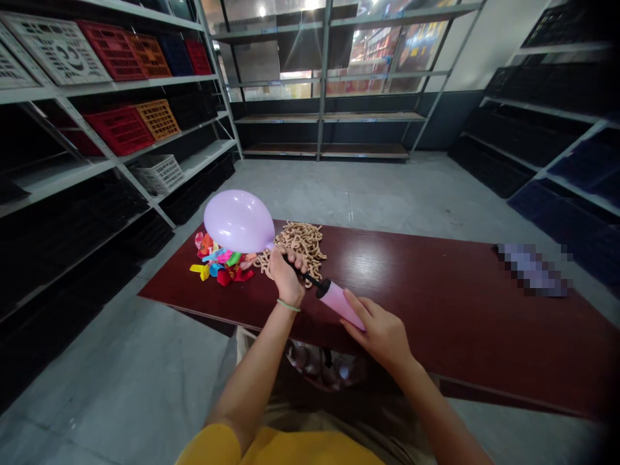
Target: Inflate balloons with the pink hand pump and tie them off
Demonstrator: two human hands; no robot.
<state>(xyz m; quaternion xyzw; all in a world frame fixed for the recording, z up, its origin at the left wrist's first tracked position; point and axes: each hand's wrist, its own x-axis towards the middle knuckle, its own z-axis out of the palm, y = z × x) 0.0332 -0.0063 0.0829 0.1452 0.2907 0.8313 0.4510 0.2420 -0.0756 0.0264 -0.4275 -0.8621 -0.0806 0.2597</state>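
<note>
1. Left of the worktop (436,303), which is dark red and glossy, white metal shelving (116,97) runs back along a concrete floor (339,194). It carries red crates (113,50), an orange crate (157,119) and a white crate (157,174), with black crates (72,258) lower down.
2. At the worktop's left end lies a heap of flat, multicoloured balloons (220,261).
3. Over that heap, a round lilac balloon (239,221) hangs inflated, its neck at the left hand.
4. The left hand (285,274), a green wristband (288,305) at its wrist, has its fingers closed around the balloon's neck and the black nozzle (305,272) of a pink hand pump (341,305).
5. Just behind that hand, a tan knobbly chain (298,248) lies piled on the worktop.
6. The right hand (375,336) grips the pump's barrel end, its fingers curled over the pink plastic, near the worktop's front edge.
7. Beyond the worktop stand wood-shelved racks (322,123) before glass windows (363,64); their small shelf tags are too small to read.
8. Toward the worktop's right end, a pixelated patch (533,270) hides whatever lies there, and black crates (523,129) fill shelving further right.
</note>
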